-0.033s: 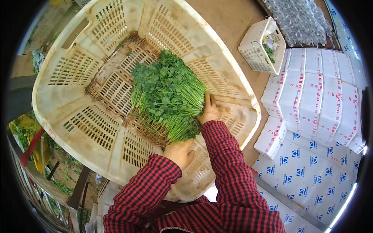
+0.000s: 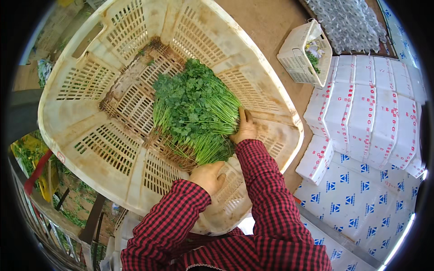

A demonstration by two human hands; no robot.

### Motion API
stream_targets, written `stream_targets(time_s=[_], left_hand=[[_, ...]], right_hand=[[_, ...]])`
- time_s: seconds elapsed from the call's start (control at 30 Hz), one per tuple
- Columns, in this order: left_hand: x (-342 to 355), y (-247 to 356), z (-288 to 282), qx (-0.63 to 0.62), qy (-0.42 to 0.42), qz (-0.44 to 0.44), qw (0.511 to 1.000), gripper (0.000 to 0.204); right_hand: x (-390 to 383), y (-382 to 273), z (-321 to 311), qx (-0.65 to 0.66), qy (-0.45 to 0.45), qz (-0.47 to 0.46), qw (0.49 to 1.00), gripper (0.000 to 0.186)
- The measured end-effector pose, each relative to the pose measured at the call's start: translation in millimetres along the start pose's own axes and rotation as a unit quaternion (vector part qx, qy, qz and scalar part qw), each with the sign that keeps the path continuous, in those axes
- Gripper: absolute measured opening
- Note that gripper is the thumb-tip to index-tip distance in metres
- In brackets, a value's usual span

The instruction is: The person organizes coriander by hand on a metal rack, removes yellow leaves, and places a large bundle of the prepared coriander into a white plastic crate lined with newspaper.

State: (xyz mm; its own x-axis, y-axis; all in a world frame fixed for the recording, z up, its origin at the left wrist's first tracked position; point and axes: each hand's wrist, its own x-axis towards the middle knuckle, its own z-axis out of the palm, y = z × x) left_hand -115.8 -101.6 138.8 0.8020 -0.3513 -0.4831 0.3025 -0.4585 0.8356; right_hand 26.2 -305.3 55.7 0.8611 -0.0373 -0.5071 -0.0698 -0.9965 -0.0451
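A large cream plastic crate (image 2: 78,135) with slotted, dirt-stained walls holds a pile of leafy green herbs (image 2: 191,99) with thin stems and brown roots. My right hand (image 2: 245,125) grips the stem ends at the pile's right side. At the pile's lower edge, beside the roots, my left hand (image 2: 207,176) has its fingers curled; whatever is inside them, if anything, is hidden. Both forearms are in red-and-black checked sleeves.
A small cream basket (image 2: 290,58) with greens stands on brown board at upper right, near crinkled plastic wrap (image 2: 346,25). Stacked white wrapped blocks (image 2: 361,122) sit on printed sheeting (image 2: 353,203) at right. At left are a railing and scattered greens (image 2: 71,210).
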Motion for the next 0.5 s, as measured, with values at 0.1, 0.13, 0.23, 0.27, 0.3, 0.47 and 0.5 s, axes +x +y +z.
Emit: stream_targets(time_s=[0.1,0.13,0.23,0.27,0.3,0.47,0.5], left_hand=[[13.5,-7.9,13.5,-0.088,-0.024,-0.079,0.993,0.054],[18.9,-2.6,17.6,-0.137,-0.032,-0.108,0.984,0.057],[46.1,-9.8,39.9,-0.309,-0.069,-0.215,0.924,0.087],[56.5,-15.0,50.4,-0.358,-0.05,-0.218,0.906,0.092],[72.0,-24.0,65.9,-0.407,-0.032,-0.218,0.886,0.097],[130.9,-70.9,101.9,-0.672,0.059,-0.178,0.716,0.1],[136.5,-85.1,110.6,-0.743,0.037,-0.139,0.654,0.113]], right_hand=[[5.7,1.1,-3.0,0.03,0.011,-0.022,0.999,0.124],[5.0,-1.3,-8.4,0.039,0.003,-0.012,0.999,0.12],[-3.1,-12.9,-34.4,0.078,-0.015,-0.01,0.997,0.11],[-8.2,-16.7,-43.8,0.098,-0.018,-0.028,0.995,0.106],[-13.1,-21.8,-55.1,0.117,-0.02,-0.045,0.992,0.103],[-31.6,-36.7,-47.0,0.064,-0.036,-0.017,0.997,0.092],[-40.3,-55.9,-41.1,0.018,-0.091,0.025,0.995,0.091]])
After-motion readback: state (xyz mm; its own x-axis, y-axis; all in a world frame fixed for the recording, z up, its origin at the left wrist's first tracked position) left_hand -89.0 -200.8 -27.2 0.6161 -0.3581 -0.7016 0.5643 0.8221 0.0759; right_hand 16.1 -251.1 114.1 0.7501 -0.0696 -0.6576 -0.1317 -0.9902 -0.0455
